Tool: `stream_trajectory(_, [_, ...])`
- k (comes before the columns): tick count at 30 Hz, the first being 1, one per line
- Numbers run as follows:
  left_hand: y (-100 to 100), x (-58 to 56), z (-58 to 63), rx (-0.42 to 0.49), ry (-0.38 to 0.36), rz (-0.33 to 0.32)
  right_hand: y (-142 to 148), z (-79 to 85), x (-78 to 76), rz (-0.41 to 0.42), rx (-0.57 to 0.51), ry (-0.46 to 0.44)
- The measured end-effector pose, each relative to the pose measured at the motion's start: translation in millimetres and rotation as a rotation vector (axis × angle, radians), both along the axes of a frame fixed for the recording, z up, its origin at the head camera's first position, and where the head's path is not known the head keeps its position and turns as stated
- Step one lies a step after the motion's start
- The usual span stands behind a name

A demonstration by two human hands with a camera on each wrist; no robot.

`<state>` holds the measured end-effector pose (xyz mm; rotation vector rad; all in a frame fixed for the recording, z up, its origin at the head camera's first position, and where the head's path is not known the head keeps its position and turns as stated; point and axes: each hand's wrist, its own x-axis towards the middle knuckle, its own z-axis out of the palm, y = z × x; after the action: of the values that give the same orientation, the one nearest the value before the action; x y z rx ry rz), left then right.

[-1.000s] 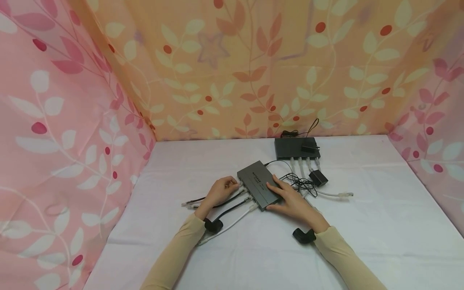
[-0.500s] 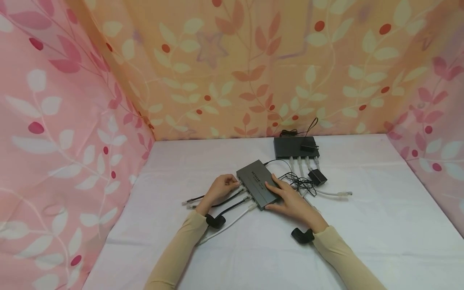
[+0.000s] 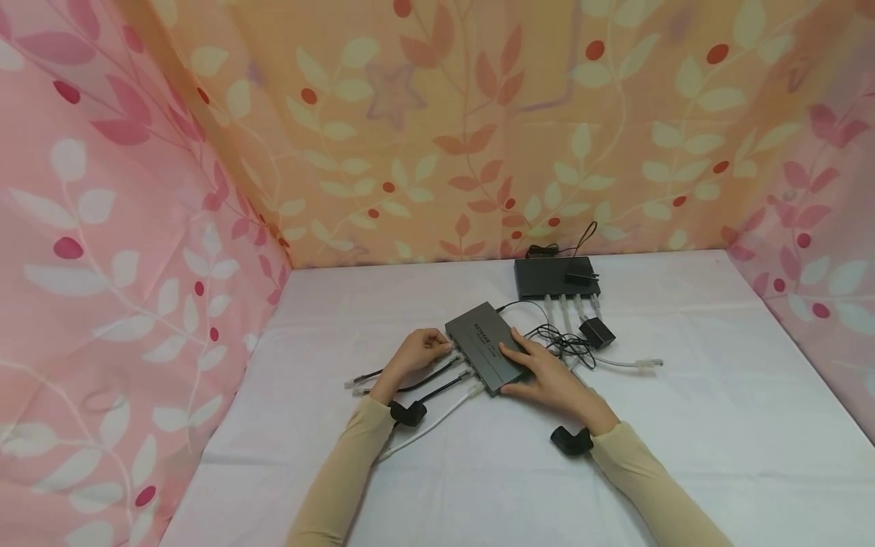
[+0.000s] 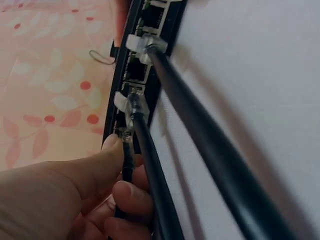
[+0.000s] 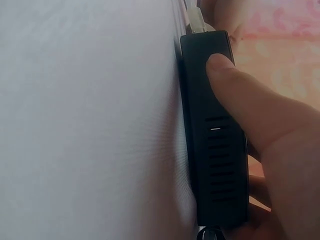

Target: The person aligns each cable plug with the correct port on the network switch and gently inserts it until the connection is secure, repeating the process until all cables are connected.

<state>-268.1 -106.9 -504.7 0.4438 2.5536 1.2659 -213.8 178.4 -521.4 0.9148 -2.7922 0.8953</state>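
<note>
Nearest, we see both sleeved forearms reaching up from six o'clock. Our left hand [image 3: 414,355] pinches a thin black cable [image 4: 128,165] between thumb and curled fingers, its clear plug at a port on the front edge of the grey network switch [image 3: 487,346]. Our right hand [image 3: 547,374] lies on the switch's right end, fingers spread over the top, thumb pressed to its side. Two thicker black cables [image 4: 200,140] and a white cable [image 3: 437,416] sit plugged in beside. Toward one o'clock lie a power adapter [image 3: 596,332], then a second black switch [image 3: 555,276].
</note>
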Motion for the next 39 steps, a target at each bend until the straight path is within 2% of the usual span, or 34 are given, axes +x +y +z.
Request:
stream_trajectory(6, [-0.9, 0.2, 0.2, 0.006, -0.039, 0.025, 0.3, 0.5, -1.3, 0.015, 0.003, 0.003])
stream_trajectory(10, [-1.2, 1.2, -4.2, 0.025, -0.045, 0.026, 1.7, 5.1, 0.8, 0.029, 0.008, -0.020])
stream_trajectory(15, [-1.6, 3.4, -10.1, 0.062, -0.043, 0.035, 9.0, 20.5, 3.0, 0.045, -0.011, -0.079])
stream_trajectory(17, [-1.6, 4.6, -11.6, 0.061, -0.030, 0.041, 15.3, 29.4, 1.8, 0.035, -0.036, -0.067])
stream_trajectory(20, [-1.5, 5.3, -12.8, 0.044, 0.002, 0.045, 29.7, 40.9, -3.0, -0.025, -0.056, 0.005])
stream_trajectory(24, [-1.0, 5.7, -11.6, 0.031, 0.033, 0.045, 55.5, 45.8, -11.7, -0.171, -0.020, 0.072])
stream_trajectory(26, [-0.3, 6.6, -10.3, 0.030, 0.038, 0.046, 69.0, 45.0, -15.1, -0.237, 0.012, 0.052])
stream_trajectory(30, [0.0, 8.1, -8.8, 0.021, 0.044, 0.047, 90.4, 39.6, -20.3, -0.311, 0.072, -0.038])
stream_trajectory(36, [1.1, 9.5, -8.1, 0.001, 0.060, 0.062, 105.3, 33.9, -23.3, -0.348, 0.110, -0.169])
stream_trajectory(39, [1.4, 12.3, -7.9, -0.062, 0.093, 0.063, 106.8, 33.6, -23.5, -0.345, 0.120, -0.180])
